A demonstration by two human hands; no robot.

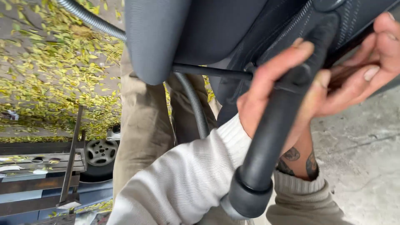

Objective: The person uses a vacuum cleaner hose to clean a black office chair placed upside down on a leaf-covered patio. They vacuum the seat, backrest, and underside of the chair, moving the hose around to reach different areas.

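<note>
Concrete ground (358, 154), yellow leaves (54, 75) scattered

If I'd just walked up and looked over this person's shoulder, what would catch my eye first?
First, the thick black vacuum tube running up the middle, with the left hand wrapped around it in a firm grip. Its tip presses into a dark grey car seat at the top, where the right hand, tattooed at the wrist, touches the seat. On the left, yellow leaves cover the ground.
</note>
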